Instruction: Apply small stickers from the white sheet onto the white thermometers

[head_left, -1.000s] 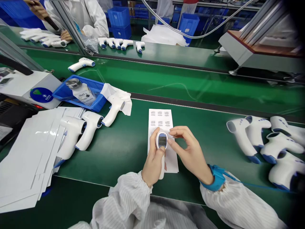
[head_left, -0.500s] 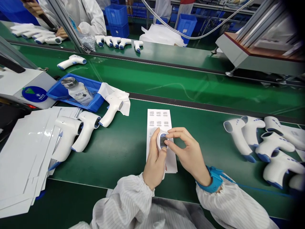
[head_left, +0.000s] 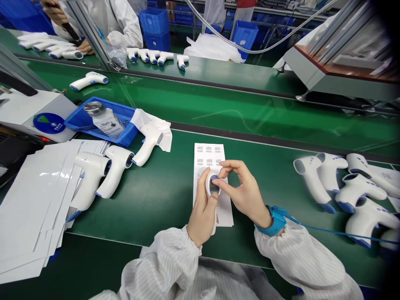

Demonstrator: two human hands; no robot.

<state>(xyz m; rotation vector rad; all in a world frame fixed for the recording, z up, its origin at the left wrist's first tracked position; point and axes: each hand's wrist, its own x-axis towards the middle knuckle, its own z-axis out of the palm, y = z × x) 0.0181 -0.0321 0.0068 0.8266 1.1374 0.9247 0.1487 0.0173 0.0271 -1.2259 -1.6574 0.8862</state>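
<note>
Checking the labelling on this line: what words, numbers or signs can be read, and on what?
Label sheet: rows of print, too small to read.
Bottle label: too blurred to read.
Round blue sticker: white marks, too small to read.
Thermometer in the left hand: dark panel, nothing legible.

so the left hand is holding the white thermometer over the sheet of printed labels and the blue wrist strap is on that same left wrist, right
Not quite: the blue wrist strap is on the wrist of the right hand, not the left, as the head view shows. The rest stands: the left hand holds the white thermometer over the sheet of printed labels.
</note>
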